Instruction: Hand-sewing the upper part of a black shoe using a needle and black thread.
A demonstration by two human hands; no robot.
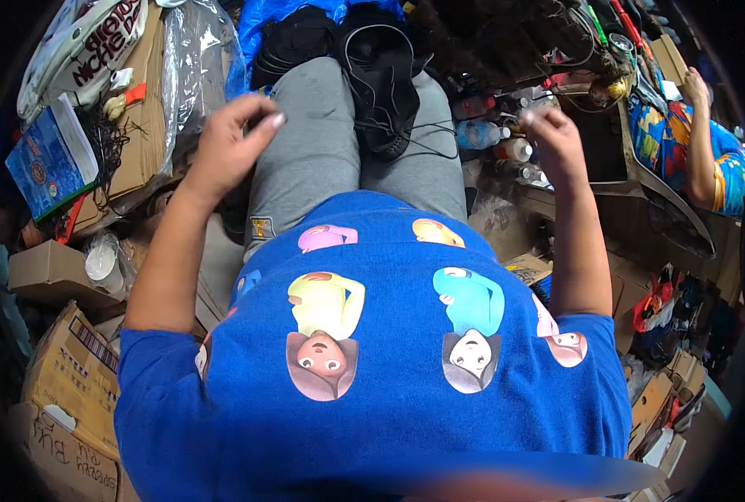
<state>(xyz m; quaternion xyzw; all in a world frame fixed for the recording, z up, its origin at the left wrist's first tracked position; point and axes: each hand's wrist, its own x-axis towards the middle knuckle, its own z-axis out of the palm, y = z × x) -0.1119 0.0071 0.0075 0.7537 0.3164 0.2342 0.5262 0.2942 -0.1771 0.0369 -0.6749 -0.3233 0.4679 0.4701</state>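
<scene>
A black shoe (381,92) lies across my lap on my grey trousers, between my thighs. A thin dark cord (439,152) loops loosely from it over my right thigh. My left hand (234,142) is raised to the left of the shoe, fingers curled and thumb pressed near the forefinger. My right hand (556,144) is lifted to the right, its fingers drawn together in a pinch. Both hands are apart from the shoe. Whatever either one may grip is too small to make out. Another black item (297,42) rests beyond my left knee.
Flattened cardboard (142,151), a blue book (53,159) and a plastic sheet (201,58) are at left. Several bottles (481,134) stand right of my legs. Cardboard boxes (71,368) sit behind left. Another person in a colourful shirt (728,163) is at far right.
</scene>
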